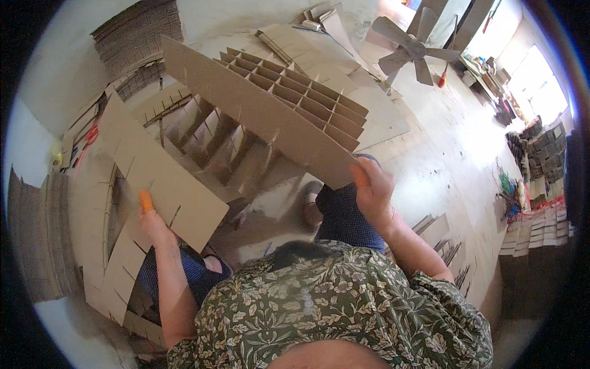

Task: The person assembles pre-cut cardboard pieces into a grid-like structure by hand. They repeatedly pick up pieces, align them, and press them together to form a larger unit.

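Observation:
My right hand [373, 187] grips the near right end of a long brown cardboard strip [258, 107]. That strip slants up to the far left, along the side of a cardboard divider grid [307, 98] with several square cells. More upright cardboard pieces [212, 132] stand below the strip, partly hidden by it. At the left, my left hand [157, 229] is closed on a flat slotted cardboard strip [175, 190]. An orange cover [145, 201] on one digit, likely the thumb, lies on top of the cardboard. The other fingers of that hand are hidden.
Flat cardboard sheets [375, 114] lie on the floor beyond the grid. A grey fan [416, 50] stands at the far right. Stacked cardboard lines the left wall [40, 240] and the right side [541, 227]. Red-handled scissors [91, 135] lie at the far left.

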The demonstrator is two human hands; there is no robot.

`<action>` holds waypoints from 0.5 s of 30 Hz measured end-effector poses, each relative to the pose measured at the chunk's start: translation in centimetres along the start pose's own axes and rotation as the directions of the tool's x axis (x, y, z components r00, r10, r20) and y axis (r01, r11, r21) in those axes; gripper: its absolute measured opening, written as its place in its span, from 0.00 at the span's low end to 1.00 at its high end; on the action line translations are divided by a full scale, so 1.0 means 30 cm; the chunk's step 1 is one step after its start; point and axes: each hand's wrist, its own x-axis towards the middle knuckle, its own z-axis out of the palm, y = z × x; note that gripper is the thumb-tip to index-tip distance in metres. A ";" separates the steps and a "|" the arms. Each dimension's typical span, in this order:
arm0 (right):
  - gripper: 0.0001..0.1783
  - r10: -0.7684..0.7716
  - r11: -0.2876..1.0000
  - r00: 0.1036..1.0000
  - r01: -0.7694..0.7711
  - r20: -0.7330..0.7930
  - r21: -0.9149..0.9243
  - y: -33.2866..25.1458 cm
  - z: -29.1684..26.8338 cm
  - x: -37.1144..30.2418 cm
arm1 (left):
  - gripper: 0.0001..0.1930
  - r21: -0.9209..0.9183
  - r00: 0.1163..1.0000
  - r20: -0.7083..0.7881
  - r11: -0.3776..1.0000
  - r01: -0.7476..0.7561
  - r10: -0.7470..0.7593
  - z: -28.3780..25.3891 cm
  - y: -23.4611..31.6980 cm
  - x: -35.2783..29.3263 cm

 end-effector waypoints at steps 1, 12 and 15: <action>0.07 -0.014 1.000 1.000 0.014 -0.027 0.010 -0.011 0.011 0.001 | 0.22 0.005 1.000 -0.007 1.000 -0.004 0.004 -0.015 -0.005 0.008; 0.08 0.040 0.995 0.954 -0.065 0.298 0.074 0.071 0.099 -0.051 | 0.22 0.029 1.000 -0.029 1.000 -0.010 0.010 -0.067 -0.038 0.055; 0.05 0.048 0.999 0.907 -0.045 0.419 -0.017 0.115 0.122 -0.086 | 0.22 -0.017 1.000 0.012 1.000 0.007 -0.007 -0.046 -0.029 0.040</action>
